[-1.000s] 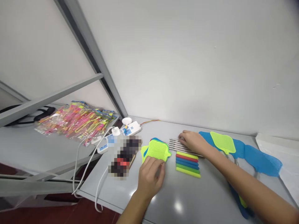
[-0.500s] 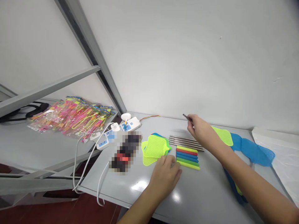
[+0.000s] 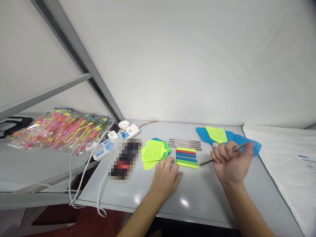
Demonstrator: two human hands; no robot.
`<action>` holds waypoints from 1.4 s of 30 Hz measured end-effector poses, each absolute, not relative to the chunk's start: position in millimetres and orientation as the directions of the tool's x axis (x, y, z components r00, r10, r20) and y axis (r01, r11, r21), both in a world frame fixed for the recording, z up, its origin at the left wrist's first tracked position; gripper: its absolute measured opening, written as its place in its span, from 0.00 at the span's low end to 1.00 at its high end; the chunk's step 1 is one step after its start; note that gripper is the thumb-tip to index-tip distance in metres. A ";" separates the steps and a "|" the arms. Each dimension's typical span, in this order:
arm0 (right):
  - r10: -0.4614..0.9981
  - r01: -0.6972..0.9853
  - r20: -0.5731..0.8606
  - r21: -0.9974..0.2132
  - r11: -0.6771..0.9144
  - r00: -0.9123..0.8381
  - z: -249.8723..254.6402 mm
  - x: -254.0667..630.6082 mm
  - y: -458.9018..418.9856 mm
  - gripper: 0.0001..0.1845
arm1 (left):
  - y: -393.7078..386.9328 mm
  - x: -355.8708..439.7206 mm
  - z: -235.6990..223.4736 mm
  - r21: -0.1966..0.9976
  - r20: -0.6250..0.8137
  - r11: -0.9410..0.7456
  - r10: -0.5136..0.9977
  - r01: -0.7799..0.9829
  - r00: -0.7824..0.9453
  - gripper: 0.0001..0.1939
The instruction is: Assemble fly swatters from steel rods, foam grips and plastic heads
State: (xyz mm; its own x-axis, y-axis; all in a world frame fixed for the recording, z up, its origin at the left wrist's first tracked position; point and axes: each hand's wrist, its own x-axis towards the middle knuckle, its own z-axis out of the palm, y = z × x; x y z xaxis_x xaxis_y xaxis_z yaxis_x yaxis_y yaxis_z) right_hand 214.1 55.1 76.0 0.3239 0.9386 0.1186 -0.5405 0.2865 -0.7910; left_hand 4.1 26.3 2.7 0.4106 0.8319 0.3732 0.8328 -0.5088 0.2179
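Currently I have the grip of my right hand (image 3: 232,163) closed around a metal rod (image 3: 206,162), fingers curled over its middle and both ends sticking out, well above the near edge of the tabletop (image 3: 209,197). My left hand (image 3: 165,177) is loosely open with fingers half bent and nothing visible in its grip, just beside the yellow mesh heads (image 3: 153,150); I can't tell whether its fingertips touch them. Right of those, coloured sticks (image 3: 186,159) lie in front of more rods (image 3: 185,143).
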 end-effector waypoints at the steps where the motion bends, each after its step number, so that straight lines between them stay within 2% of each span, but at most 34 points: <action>1: 0.944 -0.553 0.105 -0.788 0.272 0.314 75.4 216.3 52.5 0.34 | 26.1 4.5 3.4 0.216 0.366 -0.500 0.838 0.839 0.405 0.09; 4: 0.960 -0.568 0.078 -0.792 0.223 0.268 76.0 222.0 44.0 0.35 | 25.7 6.7 5.2 0.206 0.345 -0.481 0.851 0.852 0.397 0.12; 10: 0.975 -0.627 0.043 -0.760 0.174 0.219 76.8 229.8 29.4 0.30 | 22.7 8.0 4.8 0.206 0.339 -0.507 0.839 0.837 0.425 0.06; 15: 0.978 -0.700 -0.012 -0.700 0.142 0.210 72.7 231.7 26.0 0.28 | 19.0 6.9 2.8 0.235 0.321 -0.493 0.853 0.838 0.412 0.10; 22: 0.975 -0.731 -0.075 -0.674 0.104 0.208 67.6 222.6 23.0 0.27 | 11.8 8.7 -0.9 0.304 0.230 -0.524 0.851 0.796 0.472 0.04; 26: 0.974 -0.740 -0.087 -0.665 0.100 0.210 65.0 218.1 22.4 0.29 | 14.9 11.9 -2.7 0.368 0.179 -0.544 0.837 0.754 0.517 0.02; 33: 0.970 -0.723 -0.065 -0.679 0.127 0.233 61.2 224.4 25.3 0.32 | 23.6 24.7 6.3 0.531 0.142 -0.479 0.864 0.699 0.484 0.03; 42: 0.968 -0.737 -0.088 -0.666 0.117 0.233 58.9 228.7 29.6 0.33 | 20.5 22.1 15.3 0.712 0.076 -0.304 0.929 0.632 0.361 0.05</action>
